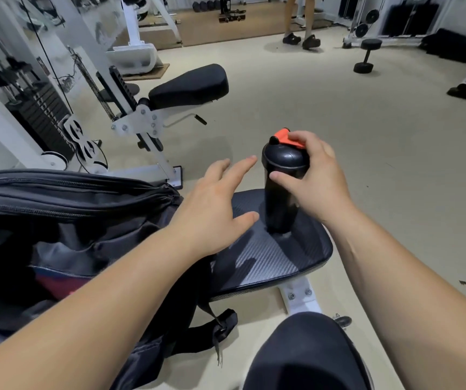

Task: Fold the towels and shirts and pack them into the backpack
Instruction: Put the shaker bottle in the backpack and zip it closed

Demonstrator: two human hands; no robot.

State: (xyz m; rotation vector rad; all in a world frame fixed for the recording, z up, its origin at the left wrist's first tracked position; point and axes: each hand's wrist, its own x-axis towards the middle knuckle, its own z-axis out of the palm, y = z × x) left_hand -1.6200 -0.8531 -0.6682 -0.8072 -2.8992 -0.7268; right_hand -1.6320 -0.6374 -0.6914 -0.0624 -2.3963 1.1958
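Observation:
A black backpack [66,209] lies unzipped on the left of a black padded bench [277,263], with red and blue cloth [54,280] showing inside. On the bench's far end a black shaker bottle [281,192] with an orange flip cap stands upright. My right hand [310,175] grips the bottle around its lid, thumb on the front and fingers over the cap. Just left of the bottle, my left hand [215,206] hovers with fingers spread and holds nothing. No loose towels or shirts are visible.
A backpack strap with a buckle [223,327] hangs off the bench toward the floor. My dark-clad knee [307,353] is at the bottom. A white machine with a black seat pad [189,87] stands behind, a dumbbell [366,56] and a person's legs [300,21] farther back.

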